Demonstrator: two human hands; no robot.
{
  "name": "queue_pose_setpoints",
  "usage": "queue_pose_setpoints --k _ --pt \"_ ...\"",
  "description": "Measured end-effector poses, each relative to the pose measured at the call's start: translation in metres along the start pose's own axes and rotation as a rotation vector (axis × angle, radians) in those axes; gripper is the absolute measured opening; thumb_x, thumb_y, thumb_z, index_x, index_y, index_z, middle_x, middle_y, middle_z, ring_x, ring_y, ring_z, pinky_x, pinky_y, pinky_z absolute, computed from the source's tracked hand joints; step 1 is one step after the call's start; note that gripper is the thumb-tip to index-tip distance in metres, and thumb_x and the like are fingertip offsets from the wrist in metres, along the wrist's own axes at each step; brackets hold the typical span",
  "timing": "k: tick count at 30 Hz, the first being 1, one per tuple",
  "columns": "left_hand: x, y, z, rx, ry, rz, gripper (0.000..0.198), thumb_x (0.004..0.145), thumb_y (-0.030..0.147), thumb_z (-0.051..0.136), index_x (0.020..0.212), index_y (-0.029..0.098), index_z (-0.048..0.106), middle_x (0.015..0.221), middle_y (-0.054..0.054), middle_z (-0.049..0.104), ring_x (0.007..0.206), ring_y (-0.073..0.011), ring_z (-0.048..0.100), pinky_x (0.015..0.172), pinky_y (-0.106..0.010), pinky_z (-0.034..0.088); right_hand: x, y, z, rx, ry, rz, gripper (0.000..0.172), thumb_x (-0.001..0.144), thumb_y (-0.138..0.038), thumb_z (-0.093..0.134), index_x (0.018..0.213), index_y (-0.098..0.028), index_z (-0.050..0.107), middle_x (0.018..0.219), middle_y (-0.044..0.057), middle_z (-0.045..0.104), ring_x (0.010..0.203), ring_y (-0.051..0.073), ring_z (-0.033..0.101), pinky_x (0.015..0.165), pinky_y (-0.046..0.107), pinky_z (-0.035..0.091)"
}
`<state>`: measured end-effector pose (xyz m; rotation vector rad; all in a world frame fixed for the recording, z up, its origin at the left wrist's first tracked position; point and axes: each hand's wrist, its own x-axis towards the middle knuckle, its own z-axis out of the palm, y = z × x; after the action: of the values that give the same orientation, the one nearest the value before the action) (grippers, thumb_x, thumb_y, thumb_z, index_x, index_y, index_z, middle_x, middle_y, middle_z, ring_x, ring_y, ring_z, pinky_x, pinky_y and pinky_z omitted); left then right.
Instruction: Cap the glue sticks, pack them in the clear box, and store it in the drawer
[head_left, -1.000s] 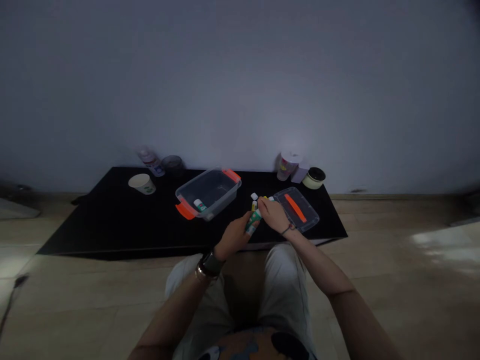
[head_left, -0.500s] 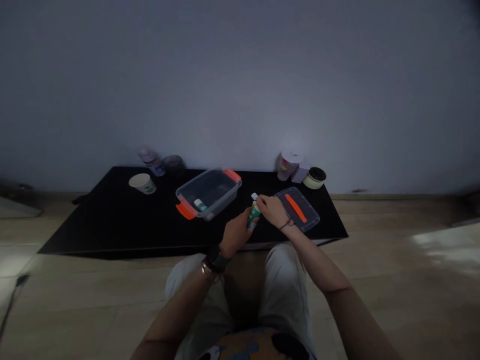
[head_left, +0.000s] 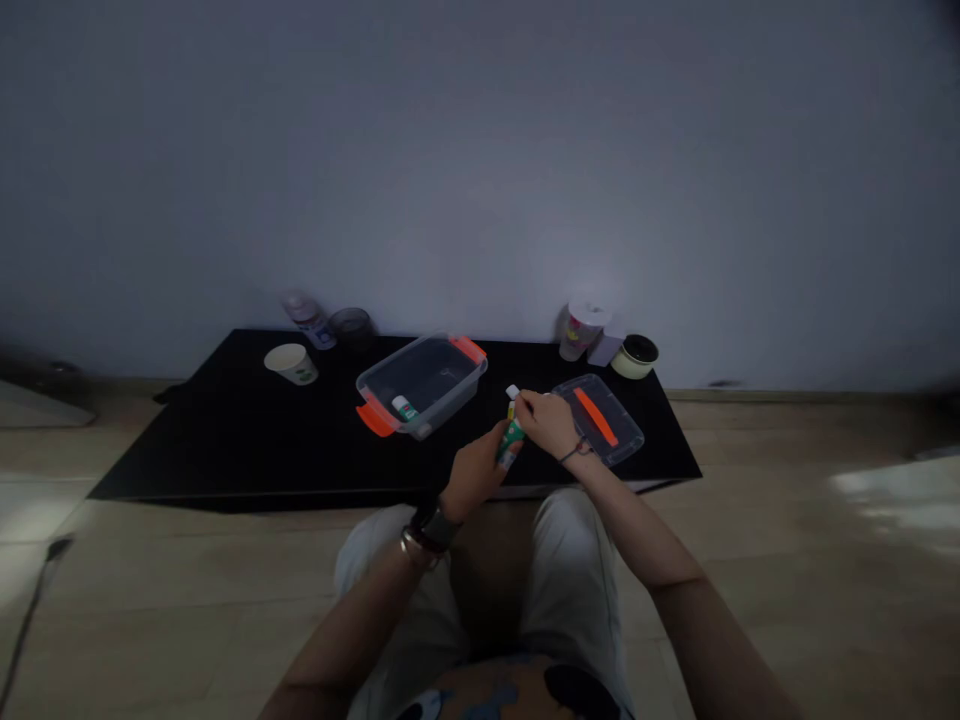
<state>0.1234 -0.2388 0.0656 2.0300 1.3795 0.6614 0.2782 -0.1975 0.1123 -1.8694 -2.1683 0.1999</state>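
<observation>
Over the front of the black table, both hands meet on a green-and-white glue stick point(head_left: 512, 433) with a white top end and a yellow band. My left hand point(head_left: 475, 470) is closed around its lower body. At the upper end, the fingers of my right hand point(head_left: 547, 422) are pinched together; they partly hide the yellow band, so I cannot tell whether the top end is separate from the body. Left of the hands stands a clear plastic box point(head_left: 450, 397) with orange clips, without its lid. A similar glue stick point(head_left: 405, 408) lies inside. The lid point(head_left: 619, 446) with an orange handle lies flat beside my right hand.
A paper cup point(head_left: 291, 364), a spray-type bottle point(head_left: 311, 322) and a dark round container point(head_left: 352, 328) stand on the left. At the back right are a plastic cup point(head_left: 577, 335), a pale box point(head_left: 602, 348) and a cream jar point(head_left: 634, 360). A wall rises behind the table.
The view has shifted slightly. A little more of the yellow band shows between my hands on the glue stick. Other things keep their places.
</observation>
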Motion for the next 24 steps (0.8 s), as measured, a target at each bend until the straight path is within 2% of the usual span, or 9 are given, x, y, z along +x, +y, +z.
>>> queue_pose_setpoints --k 5,9,11,13,16,17,19,22,24 --pt "0.008 -0.009 -0.006 -0.037 0.039 0.144 0.036 0.091 0.033 0.056 0.122 0.015 0.061 0.113 -0.014 0.069 0.105 -0.0255 0.064 0.093 -0.039 0.050 -0.006 -0.003 0.002 0.044 0.046 -0.040 0.032 0.099 -0.041 0.046 0.085 -0.020 0.064 0.076 0.005 0.068 0.071 0.015 0.060 0.060 0.025 0.028" --pt "0.027 -0.019 -0.031 -0.241 0.019 0.150 0.034 0.087 0.033 0.061 0.117 0.016 0.063 0.108 -0.010 0.071 0.094 -0.0212 0.066 0.087 -0.036 0.053 -0.013 0.003 -0.007 0.307 0.183 -0.205 0.036 0.101 -0.046 0.039 0.102 -0.018 0.060 0.080 0.005 0.064 0.076 0.017 0.059 0.067 0.025 0.038" --pt "0.043 -0.030 -0.051 -0.315 0.140 0.094 0.036 0.086 0.035 0.062 0.117 0.016 0.061 0.105 -0.010 0.071 0.092 -0.0207 0.067 0.084 -0.036 0.054 -0.017 0.008 -0.010 0.420 0.224 -0.243 0.037 0.103 -0.045 0.034 0.112 -0.017 0.057 0.082 0.005 0.063 0.077 0.018 0.058 0.069 0.027 0.041" --pt "0.062 -0.045 -0.073 -0.391 0.369 -0.016 0.044 0.084 0.035 0.063 0.122 0.014 0.055 0.107 -0.011 0.070 0.090 -0.0203 0.068 0.082 -0.035 0.055 -0.020 0.015 -0.009 0.469 0.226 -0.250 0.035 0.103 -0.043 0.035 0.112 -0.017 0.057 0.085 0.006 0.063 0.080 0.019 0.058 0.073 0.029 0.043" --pt "0.087 -0.071 -0.102 -0.296 0.521 -0.135 0.076 0.083 0.030 0.064 0.146 0.014 0.025 0.113 -0.012 0.067 0.084 -0.0195 0.069 0.079 -0.034 0.055 -0.027 0.026 0.000 0.467 0.154 -0.250 0.030 0.103 -0.038 0.037 0.103 -0.019 0.059 0.091 0.007 0.065 0.085 0.019 0.059 0.079 0.031 0.044" --pt "0.094 -0.079 -0.109 -0.201 0.518 -0.175 0.082 0.081 0.028 0.066 0.148 0.014 0.022 0.110 -0.011 0.067 0.084 -0.0206 0.069 0.079 -0.035 0.055 -0.029 0.029 0.004 0.462 0.111 -0.256 0.029 0.103 -0.037 0.038 0.101 -0.019 0.060 0.092 0.007 0.066 0.086 0.019 0.059 0.080 0.031 0.044" --pt "0.106 -0.093 -0.116 -0.005 0.420 -0.224 0.079 0.079 0.025 0.068 0.146 0.014 0.029 0.106 -0.011 0.068 0.090 -0.0237 0.069 0.084 -0.035 0.053 -0.034 0.033 0.011 0.452 0.031 -0.271 0.028 0.103 -0.036 0.038 0.097 -0.019 0.060 0.092 0.007 0.066 0.087 0.019 0.060 0.081 0.031 0.044" --pt "0.120 -0.109 -0.112 0.183 0.122 -0.309 0.062 0.079 0.025 0.070 0.136 0.015 0.046 0.106 -0.011 0.069 0.097 -0.0253 0.068 0.086 -0.033 0.052 -0.039 0.038 0.020 0.457 -0.028 -0.276 0.028 0.103 -0.035 0.038 0.097 -0.019 0.060 0.092 0.006 0.066 0.088 0.018 0.060 0.081 0.031 0.044" --pt "0.126 -0.118 -0.104 0.220 -0.057 -0.426 0.058 0.081 0.026 0.069 0.134 0.015 0.047 0.106 -0.010 0.070 0.087 -0.0215 0.070 0.079 -0.030 0.053 -0.042 0.042 0.023 0.467 -0.035 -0.271 0.028 0.104 -0.035 0.038 0.097 -0.019 0.060 0.094 0.006 0.066 0.089 0.018 0.060 0.082 0.030 0.044"
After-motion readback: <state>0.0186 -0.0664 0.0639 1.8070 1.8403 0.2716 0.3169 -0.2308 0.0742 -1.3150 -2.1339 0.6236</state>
